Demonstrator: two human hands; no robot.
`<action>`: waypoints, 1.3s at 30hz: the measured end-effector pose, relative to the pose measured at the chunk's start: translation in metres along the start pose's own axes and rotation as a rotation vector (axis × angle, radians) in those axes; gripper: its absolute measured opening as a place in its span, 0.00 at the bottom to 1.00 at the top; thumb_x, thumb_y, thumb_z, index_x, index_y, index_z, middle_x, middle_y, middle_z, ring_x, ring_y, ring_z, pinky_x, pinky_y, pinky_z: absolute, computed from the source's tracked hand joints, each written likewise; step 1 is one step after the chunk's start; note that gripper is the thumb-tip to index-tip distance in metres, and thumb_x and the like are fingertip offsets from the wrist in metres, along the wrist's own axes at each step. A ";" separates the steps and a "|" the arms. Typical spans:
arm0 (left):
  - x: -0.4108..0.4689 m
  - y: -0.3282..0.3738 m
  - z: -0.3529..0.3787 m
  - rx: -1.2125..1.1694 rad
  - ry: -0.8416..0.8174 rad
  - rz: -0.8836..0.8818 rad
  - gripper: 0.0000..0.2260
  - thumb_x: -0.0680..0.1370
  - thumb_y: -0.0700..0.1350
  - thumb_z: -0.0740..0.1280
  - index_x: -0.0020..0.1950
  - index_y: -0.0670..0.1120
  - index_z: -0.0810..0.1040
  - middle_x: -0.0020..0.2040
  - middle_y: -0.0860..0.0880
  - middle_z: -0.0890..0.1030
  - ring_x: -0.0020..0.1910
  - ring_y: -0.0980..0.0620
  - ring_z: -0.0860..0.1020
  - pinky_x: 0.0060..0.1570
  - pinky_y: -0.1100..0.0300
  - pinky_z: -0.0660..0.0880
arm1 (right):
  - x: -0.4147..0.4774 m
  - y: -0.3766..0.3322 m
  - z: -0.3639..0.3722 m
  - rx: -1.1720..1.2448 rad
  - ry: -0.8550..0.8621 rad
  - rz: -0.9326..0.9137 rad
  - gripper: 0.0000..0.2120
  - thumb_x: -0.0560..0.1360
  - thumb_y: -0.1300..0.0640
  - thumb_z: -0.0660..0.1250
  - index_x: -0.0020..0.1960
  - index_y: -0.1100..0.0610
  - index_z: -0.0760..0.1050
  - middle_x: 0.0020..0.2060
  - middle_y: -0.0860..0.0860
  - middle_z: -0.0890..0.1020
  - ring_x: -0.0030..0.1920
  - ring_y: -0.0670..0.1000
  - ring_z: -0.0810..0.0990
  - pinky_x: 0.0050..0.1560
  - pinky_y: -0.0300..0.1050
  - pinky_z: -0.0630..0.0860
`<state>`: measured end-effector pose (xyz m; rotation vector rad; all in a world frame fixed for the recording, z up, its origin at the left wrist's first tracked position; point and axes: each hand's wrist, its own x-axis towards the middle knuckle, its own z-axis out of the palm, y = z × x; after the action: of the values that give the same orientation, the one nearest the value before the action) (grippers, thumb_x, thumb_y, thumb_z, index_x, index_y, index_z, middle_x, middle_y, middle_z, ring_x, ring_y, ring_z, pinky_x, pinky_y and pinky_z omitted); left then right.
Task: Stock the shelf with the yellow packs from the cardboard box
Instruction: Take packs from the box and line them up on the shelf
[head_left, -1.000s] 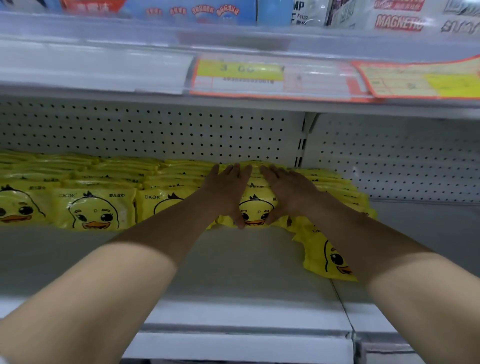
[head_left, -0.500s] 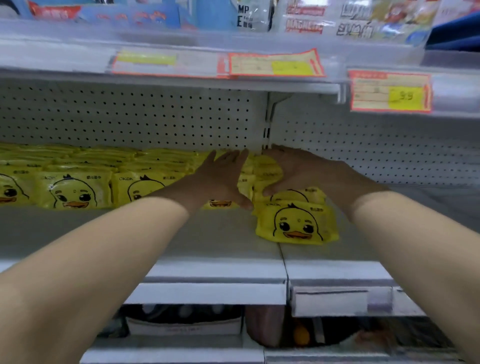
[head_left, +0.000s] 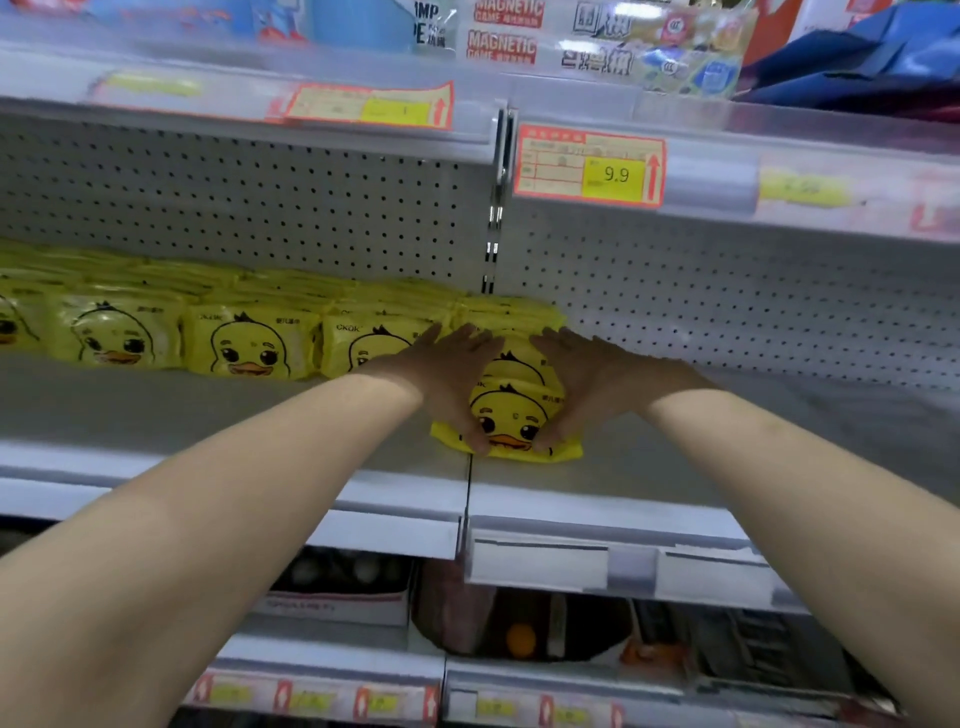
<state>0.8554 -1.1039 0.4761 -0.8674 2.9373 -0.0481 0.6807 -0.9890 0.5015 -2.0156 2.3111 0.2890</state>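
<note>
Yellow duck-face packs (head_left: 244, 343) stand in a row of stacks along the back of the grey shelf (head_left: 182, 415). The rightmost stack (head_left: 511, 415) sits at the seam between two shelf sections, its front pack leaning forward and lying lowest. My left hand (head_left: 447, 374) lies flat against this stack's left side with straight fingers, thumb tip down on the front pack. On the stack's right side my right hand (head_left: 592, 374) mirrors it. The cardboard box is out of view.
A shelf above carries price tags (head_left: 592, 169) on its rail and magnetic game boxes (head_left: 501, 31). White pegboard (head_left: 727, 301) backs the shelf. To the right of the hands is bare shelf surface (head_left: 779, 441). Dark goods (head_left: 519, 629) fill the shelf below.
Both hands have come down from the top of the stacks to flank the rightmost stack. The loose front pack now lies squarer between my thumbs. The view has tilted lower.
</note>
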 end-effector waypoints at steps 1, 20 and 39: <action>0.000 0.000 0.001 0.008 0.004 0.005 0.63 0.59 0.69 0.76 0.80 0.52 0.39 0.80 0.51 0.42 0.78 0.51 0.38 0.76 0.45 0.38 | 0.003 0.001 0.005 -0.006 0.004 -0.008 0.68 0.56 0.26 0.74 0.80 0.50 0.38 0.80 0.50 0.43 0.79 0.51 0.43 0.78 0.55 0.46; 0.049 -0.018 -0.001 0.072 0.063 0.043 0.70 0.54 0.74 0.74 0.79 0.45 0.36 0.80 0.43 0.41 0.79 0.44 0.41 0.76 0.43 0.41 | 0.034 0.001 0.020 0.081 0.163 0.078 0.68 0.57 0.32 0.78 0.79 0.50 0.37 0.80 0.51 0.43 0.79 0.51 0.44 0.77 0.53 0.45; 0.043 -0.005 -0.009 0.044 0.023 -0.012 0.68 0.55 0.65 0.80 0.80 0.48 0.37 0.80 0.43 0.44 0.79 0.47 0.43 0.76 0.45 0.43 | 0.052 0.012 0.021 -0.031 0.136 -0.065 0.72 0.55 0.28 0.76 0.79 0.54 0.34 0.79 0.52 0.40 0.79 0.51 0.39 0.76 0.53 0.44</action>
<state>0.8214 -1.1312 0.4826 -0.8839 2.9400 -0.1241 0.6595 -1.0341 0.4736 -2.1849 2.3249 0.1914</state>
